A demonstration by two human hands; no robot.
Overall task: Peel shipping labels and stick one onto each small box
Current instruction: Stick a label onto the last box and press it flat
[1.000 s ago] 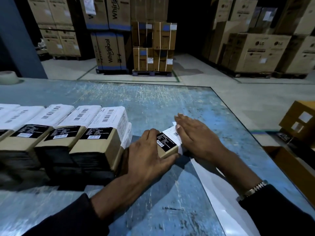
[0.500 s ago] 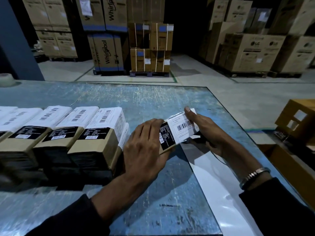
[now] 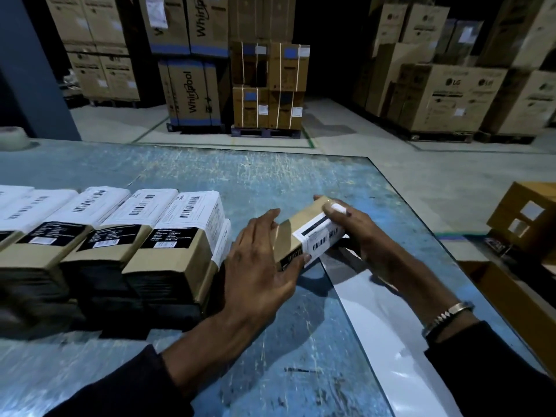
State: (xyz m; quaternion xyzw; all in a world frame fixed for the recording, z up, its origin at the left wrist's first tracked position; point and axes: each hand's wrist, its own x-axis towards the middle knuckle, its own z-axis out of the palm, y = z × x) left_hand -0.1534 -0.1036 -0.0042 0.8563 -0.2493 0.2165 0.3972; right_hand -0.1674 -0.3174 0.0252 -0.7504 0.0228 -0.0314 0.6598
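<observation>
1. Hands meet over the scratched blue metal table (image 3: pixel 270 182): both grip one small brown cardboard box (image 3: pixel 304 228) held tilted just above the tabletop.
2. Left hand (image 3: pixel 258 266) has its fingers spread and lying over the box's near left end, fingertips curled onto the brown top face and the thumb tip pressed against the lower edge.
3. Right hand (image 3: pixel 358 233) wraps the far right end, thumb (image 3: pixel 334 209) flat on top, the other fingers tucked under and out of sight.
4. White barcode shipping label (image 3: pixel 320 237) sits stuck on the box between the two thumbs, wrapping over the edge towards the right-hand fingers.
5. Just beside the back of the left hand stands a row of labelled brown cardboard boxes (image 3: pixel 168 236), each with a white barcode label on top; the nearest is close to the left knuckles, though I cannot tell if they touch.
6. Under the right wrist lies a glossy white label backing sheet (image 3: pixel 391 341), flat on the table.
7. A silver metal bracelet (image 3: pixel 448 316) circles the right wrist, next to a dark sleeve.
</observation>
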